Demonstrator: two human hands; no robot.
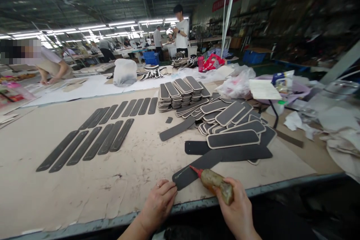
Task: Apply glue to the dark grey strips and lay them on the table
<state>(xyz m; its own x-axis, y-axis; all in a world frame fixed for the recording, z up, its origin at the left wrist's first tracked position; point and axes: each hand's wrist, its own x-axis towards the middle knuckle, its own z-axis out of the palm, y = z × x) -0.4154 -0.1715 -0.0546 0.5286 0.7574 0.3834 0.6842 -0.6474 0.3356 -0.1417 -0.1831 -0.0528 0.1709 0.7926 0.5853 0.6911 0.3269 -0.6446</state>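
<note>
right fingers [231, 181] around bottle [210, 180] | left fingers [168, 190] at dark strip's [185, 176] near end

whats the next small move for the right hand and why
Probably to draw the bottle along the dark strip, away from the left hand: the right hand holds its red nozzle over the strip, a thin shiny line shows near the left-hand end, and the stretch beyond looks bare.
</note>
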